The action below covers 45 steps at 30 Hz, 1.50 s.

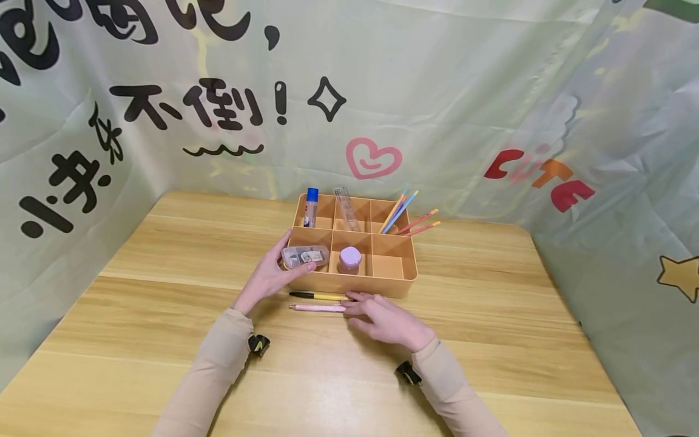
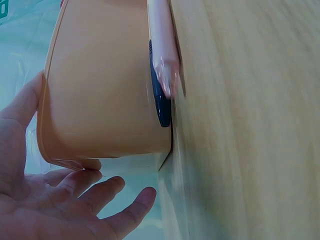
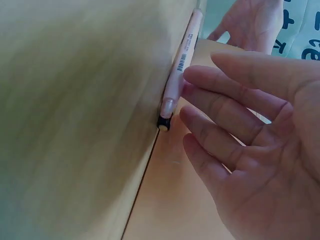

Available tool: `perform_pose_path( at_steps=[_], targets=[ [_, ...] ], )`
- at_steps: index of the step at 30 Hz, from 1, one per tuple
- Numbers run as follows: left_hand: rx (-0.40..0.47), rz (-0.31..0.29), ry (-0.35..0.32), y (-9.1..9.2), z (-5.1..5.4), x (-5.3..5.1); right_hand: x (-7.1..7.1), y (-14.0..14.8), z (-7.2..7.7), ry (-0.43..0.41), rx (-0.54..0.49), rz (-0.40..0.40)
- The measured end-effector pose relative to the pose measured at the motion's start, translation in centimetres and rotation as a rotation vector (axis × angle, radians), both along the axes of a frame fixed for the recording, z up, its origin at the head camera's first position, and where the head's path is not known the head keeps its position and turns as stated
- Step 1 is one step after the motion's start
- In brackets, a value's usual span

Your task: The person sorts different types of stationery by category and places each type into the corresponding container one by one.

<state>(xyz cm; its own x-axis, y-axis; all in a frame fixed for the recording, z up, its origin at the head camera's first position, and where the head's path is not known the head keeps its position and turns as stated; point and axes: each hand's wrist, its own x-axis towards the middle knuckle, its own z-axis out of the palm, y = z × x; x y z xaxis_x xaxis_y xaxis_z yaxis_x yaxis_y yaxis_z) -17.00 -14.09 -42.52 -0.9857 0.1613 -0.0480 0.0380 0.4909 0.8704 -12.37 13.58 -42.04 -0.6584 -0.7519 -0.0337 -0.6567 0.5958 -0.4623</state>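
Note:
A small clear plastic box (image 1: 306,256) with grey contents lies over the front left compartment of the orange-tan organizer (image 1: 355,285), its left end jutting past the rim. My left hand (image 1: 273,267) holds that end between thumb and fingers; in the left wrist view the lower fingers (image 2: 102,195) hang loose beside the organizer's side wall. On the table before the organizer lie a yellow pen (image 1: 314,295) with a black end and a pink pen (image 1: 317,308). At their right ends my right hand (image 1: 384,318) reaches with extended fingers, close to the pink pen (image 3: 182,60); contact is unclear.
A jar with a lilac lid (image 1: 350,258) stands in the front middle compartment. The back row has a blue-capped glue stick (image 1: 310,209), a clear ruler (image 1: 346,209) and several coloured pencils (image 1: 398,212) leaning right. A printed cloth (image 1: 437,121) hangs behind the wooden table (image 1: 480,291).

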Motion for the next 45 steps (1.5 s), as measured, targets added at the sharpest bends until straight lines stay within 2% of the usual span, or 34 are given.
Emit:
perform_pose_path(
  at_steps=[5,12,15,22,26,33,40,45],
  targets=[
    [-0.001,-0.002,-0.008,0.04,-0.01,-0.05,0.03,0.25,0.26,0.046,0.014,-0.025],
    [0.018,-0.010,-0.002,0.05,-0.12,-0.03,0.28,0.33,-0.10,0.274,0.003,-0.031],
    [0.017,-0.011,0.002,0.12,-0.16,-0.03,0.42,0.25,-0.13,0.292,0.015,-0.062],
    [0.021,-0.008,-0.003,0.08,-0.12,-0.03,0.31,0.22,-0.34,0.319,0.021,-0.075],
    [0.014,-0.010,-0.003,0.03,-0.13,-0.02,0.20,0.29,-0.37,0.292,0.011,-0.099],
    [0.019,-0.010,-0.012,0.08,-0.20,-0.02,0.18,0.42,-0.23,0.157,0.002,-0.157],
    [0.024,-0.012,-0.001,0.08,-0.17,-0.11,-0.08,0.64,-0.32,0.097,0.003,-0.130],
    [0.016,-0.014,0.006,-0.02,-0.10,-0.13,-0.20,0.84,-0.20,0.042,0.002,-0.151]
  ],
)
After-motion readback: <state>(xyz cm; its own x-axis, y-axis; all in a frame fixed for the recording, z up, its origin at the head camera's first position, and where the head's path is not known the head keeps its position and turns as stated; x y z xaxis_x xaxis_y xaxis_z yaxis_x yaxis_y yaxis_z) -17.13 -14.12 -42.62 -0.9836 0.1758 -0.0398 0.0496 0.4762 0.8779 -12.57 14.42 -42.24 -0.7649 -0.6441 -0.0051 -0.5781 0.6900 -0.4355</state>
